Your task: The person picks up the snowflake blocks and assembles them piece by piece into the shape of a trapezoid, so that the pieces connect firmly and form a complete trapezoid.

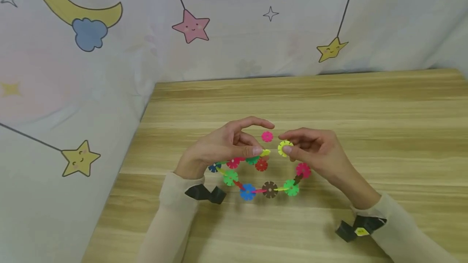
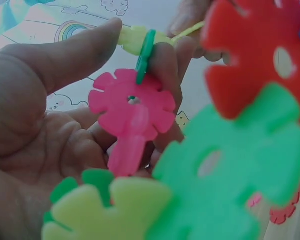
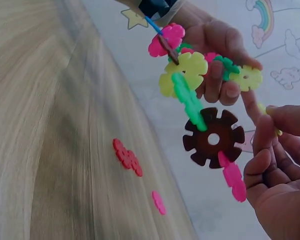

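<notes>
My left hand [image 1: 226, 143] pinches a yellow flower-shaped interlocking disc [image 3: 247, 77] between thumb and fingers. That disc ends a chain of slotted plastic discs, with a green disc [image 2: 146, 55] and a pink disc [image 2: 131, 122] behind it. The chain curves below both hands, through a blue disc [image 1: 248, 192] and a brown disc [image 3: 213, 138]. Its other end, a pink disc [image 1: 303, 169], hangs just below my right hand [image 1: 318, 149]. Thumb and fingers of that hand pinch a separate yellow disc [image 1: 285, 148], a short gap from the left one.
Red discs [image 3: 127, 157] and a loose pink disc [image 3: 159, 202] lie on the wooden table [image 1: 329, 104]. A white curtain [image 1: 234, 44] printed with stars and a moon hangs behind the table and along its left side.
</notes>
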Demonstrator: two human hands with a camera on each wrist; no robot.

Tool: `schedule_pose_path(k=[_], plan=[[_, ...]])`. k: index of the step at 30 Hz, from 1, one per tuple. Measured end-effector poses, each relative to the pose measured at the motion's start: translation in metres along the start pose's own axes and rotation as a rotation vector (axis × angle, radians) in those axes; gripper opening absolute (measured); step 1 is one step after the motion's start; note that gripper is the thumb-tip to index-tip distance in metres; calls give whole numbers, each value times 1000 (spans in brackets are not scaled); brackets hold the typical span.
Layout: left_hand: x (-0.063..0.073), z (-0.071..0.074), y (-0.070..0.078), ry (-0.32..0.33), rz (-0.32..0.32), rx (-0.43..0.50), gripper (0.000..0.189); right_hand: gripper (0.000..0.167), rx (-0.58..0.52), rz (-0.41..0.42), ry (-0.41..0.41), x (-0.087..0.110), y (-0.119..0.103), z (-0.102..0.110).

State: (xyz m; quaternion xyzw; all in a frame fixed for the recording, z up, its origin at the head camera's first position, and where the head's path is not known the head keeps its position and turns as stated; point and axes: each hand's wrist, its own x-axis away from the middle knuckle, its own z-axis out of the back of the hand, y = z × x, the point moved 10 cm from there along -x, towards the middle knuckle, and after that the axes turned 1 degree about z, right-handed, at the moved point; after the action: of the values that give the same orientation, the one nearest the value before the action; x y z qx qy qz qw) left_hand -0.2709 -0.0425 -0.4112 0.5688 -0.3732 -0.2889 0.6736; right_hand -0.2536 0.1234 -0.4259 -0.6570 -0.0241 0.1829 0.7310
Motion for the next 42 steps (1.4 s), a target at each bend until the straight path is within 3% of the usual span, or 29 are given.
schedule_pose_path(k=[12, 18, 26, 36, 42], plan=[[-6, -7, -5, 15, 48, 25, 56, 18, -134, 22, -36, 2, -11, -7], [-9, -8, -7, 38, 47, 22, 55, 23, -125, 11, -78, 3, -9, -11], [-10, -6, -9, 68, 62, 18, 56, 25, -57, -18, -75, 3, -9, -10], [-13, -2, -7, 160, 51, 13, 62, 25, -79, -6, -50, 3, -13, -8], [-15, -7, -7, 173, 40, 30, 64, 26, -96, -2, -51, 4, -14, -9]])
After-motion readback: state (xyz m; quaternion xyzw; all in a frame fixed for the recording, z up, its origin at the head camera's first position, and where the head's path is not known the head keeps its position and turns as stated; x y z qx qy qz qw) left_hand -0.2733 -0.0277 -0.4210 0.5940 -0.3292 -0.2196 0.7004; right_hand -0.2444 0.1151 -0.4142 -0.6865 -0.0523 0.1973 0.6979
